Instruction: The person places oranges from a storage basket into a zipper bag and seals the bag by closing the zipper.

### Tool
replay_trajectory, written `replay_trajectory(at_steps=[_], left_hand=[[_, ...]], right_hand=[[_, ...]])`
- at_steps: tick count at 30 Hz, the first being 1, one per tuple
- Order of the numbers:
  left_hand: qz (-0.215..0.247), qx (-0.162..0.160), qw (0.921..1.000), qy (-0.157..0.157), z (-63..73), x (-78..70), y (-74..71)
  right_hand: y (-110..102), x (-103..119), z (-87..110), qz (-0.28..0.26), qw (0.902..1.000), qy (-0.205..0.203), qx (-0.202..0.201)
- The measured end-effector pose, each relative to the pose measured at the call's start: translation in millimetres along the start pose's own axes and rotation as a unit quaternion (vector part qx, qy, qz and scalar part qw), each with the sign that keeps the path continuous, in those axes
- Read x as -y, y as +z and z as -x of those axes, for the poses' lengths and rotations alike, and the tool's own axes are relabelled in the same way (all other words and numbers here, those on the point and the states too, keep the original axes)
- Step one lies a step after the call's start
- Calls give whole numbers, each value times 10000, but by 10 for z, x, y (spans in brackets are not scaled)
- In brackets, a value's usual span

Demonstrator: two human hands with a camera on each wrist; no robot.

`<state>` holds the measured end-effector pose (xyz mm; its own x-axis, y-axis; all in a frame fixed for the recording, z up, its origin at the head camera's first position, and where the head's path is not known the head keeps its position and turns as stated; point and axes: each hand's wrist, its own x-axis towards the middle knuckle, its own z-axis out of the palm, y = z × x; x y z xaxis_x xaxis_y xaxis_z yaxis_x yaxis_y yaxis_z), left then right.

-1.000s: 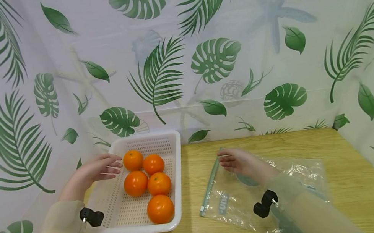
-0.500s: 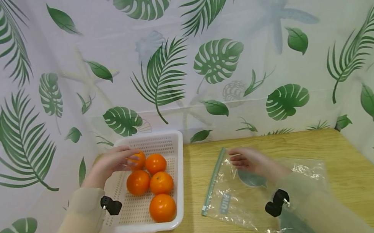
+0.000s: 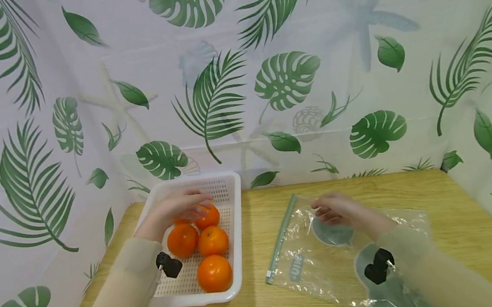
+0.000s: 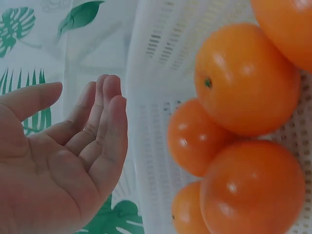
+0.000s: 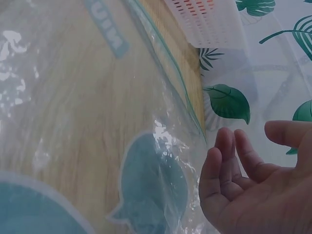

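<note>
Oranges point(image 3: 214, 273): five of them sat grouped in the white basket point(image 3: 238, 245), the farthest mostly hidden beneath the left hand point(image 3: 174, 210) from where the head camera looked.
Basket: slotted plastic, standing on the wooden table point(image 3: 251, 224) against the patterned cloth point(image 3: 232, 33), with all the fruit I could count.
Left hand: hung over the far oranges, thumb apart, fingers loosely bent, palm bare; it had hold of nothing, though whether a fingertip brushed fruit I couldn't tell.
Right hand point(image 3: 342, 211): above the clear bag point(image 3: 318, 267), near the far end of its green zip strip point(image 3: 281, 238), fingers softly bent and gripping nothing; contact with the plastic was uncertain.
Bag: lay flat to the right of the basket, printed with blue-green shapes; I saw no fruit in it.
Zip strip: ran along the edge facing the basket; whether its lips were parted was too fine to make out.
Progress with the fruit: hardly begun, I judged; no orange was gripped or raised, and all five were left in place.
Progress with the plastic: likewise slight to my eye, lying flat and ungripped.
</note>
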<state>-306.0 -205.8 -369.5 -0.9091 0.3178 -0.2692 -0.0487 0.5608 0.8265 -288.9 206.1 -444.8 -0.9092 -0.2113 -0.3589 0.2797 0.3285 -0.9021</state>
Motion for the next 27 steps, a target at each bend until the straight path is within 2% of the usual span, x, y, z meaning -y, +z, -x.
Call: replay_trajectory(at_steps=[3, 6, 10, 15, 20, 27], left_hand=[[21, 22, 10000, 36, 40, -72, 58], [-58, 184, 9997, 141, 36, -136, 105], [-190, 448, 9985, 236, -76, -223, 187], [-472, 601, 9966, 296, -230, -360, 341], [-615, 729, 9947, 381, -319, -461, 483], [-859, 830, 9922, 353, -486, -555, 700]], right_hand=[[-23, 8, 25, 453, 9990, -11, 45], [-54, 15, 43, 988, 9951, -61, 72], [-98, 11, 48, 1626, 9865, -182, 9], [-140, -26, 45, 2323, 9716, -400, -196], [-169, -66, 62, 3019, 9503, -609, -447], [-213, -111, 73, 3991, 9116, -705, -689]])
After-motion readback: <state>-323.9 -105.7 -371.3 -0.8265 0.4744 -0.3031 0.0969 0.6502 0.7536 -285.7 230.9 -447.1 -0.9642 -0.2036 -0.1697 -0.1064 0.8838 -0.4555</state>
